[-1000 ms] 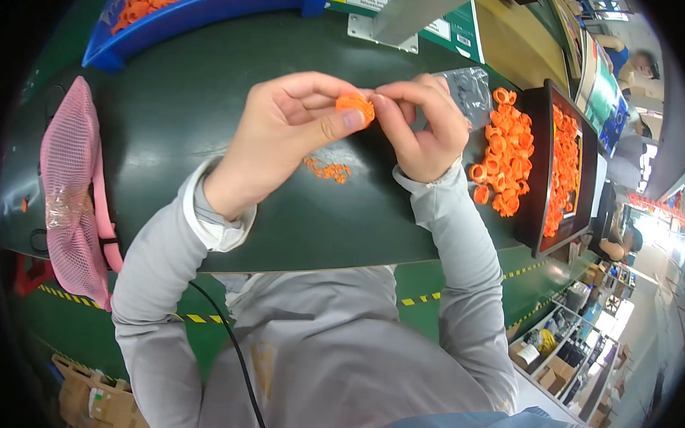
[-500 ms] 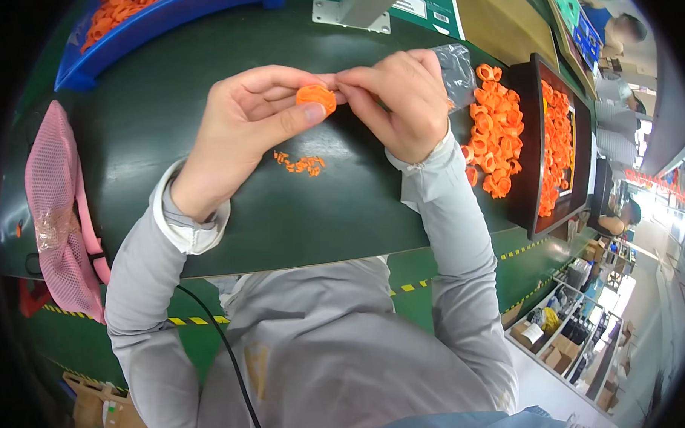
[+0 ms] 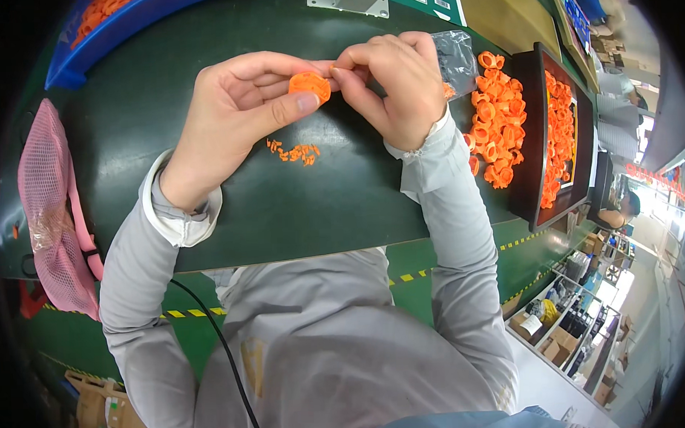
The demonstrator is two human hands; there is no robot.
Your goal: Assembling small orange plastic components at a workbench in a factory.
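Observation:
My left hand [image 3: 222,105] is closed on a small round, hollow orange plastic piece [image 3: 306,85], gripped between thumb and fingers above the table. My right hand [image 3: 402,83] is pinched right beside it, its thumb and forefinger meeting near the left fingertips. A speck of orange shows at that pinch, too small to name. Below the hands, several tiny orange scraps [image 3: 299,152] lie scattered on the dark green table [image 3: 320,215]. To the right of my right hand is a pile of similar orange pieces [image 3: 498,122].
A black tray [image 3: 526,143] holding more orange pieces stands beyond the pile at the right. By my right hand lies a clear plastic bag [image 3: 455,55]. A blue bin [image 3: 136,29] with orange parts is at the far left, a metal post base [image 3: 348,2] behind, and pink mesh fabric [image 3: 46,198] at left.
The orange piece has turned slightly in my left hand. My right thumb and forefinger have shifted a little and curled more. The whole view has also shifted slightly.

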